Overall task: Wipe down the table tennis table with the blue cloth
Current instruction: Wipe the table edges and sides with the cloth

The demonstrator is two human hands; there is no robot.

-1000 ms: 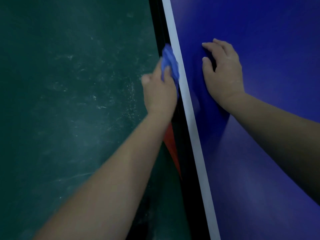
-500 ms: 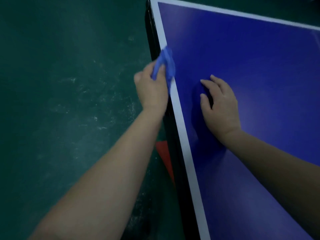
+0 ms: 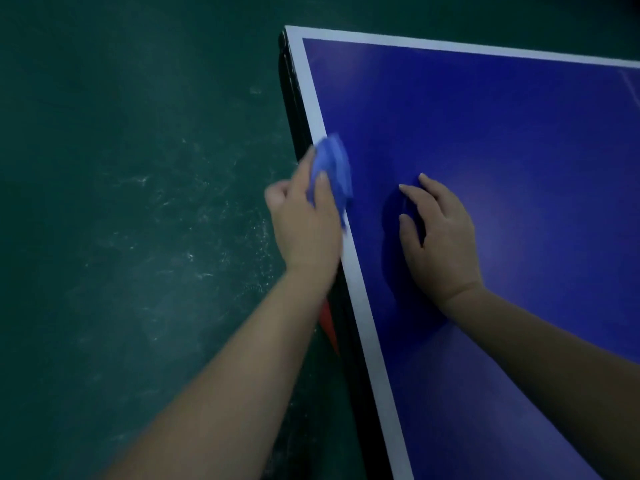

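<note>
1. Plainly, the left hand (image 3: 304,220) has its fingers curled round the blue cloth (image 3: 332,168), which is bunched into a wad; it presses the wad down on the left edge of the table tennis table (image 3: 502,133), over the white border line (image 3: 360,296).
2. The right hand (image 3: 440,237) holds nothing; palm down and fingers loosely spread, it rests on the blue top just right of the cloth, probably as a brace.
3. The cloth looks soft, light and limp; it will likely crumple and slip out if held loosely, so a full-fingered grip with the wad under the fingertips suits it best.
4. The tabletop looks stiff, flat and smooth; the cloth should slide over it easily, though the edge may drag the cloth off.
5. Left of the table lies scuffed green floor (image 3: 121,202); something red (image 3: 329,323) shows under the near edge; I cannot tell what it is.
</note>
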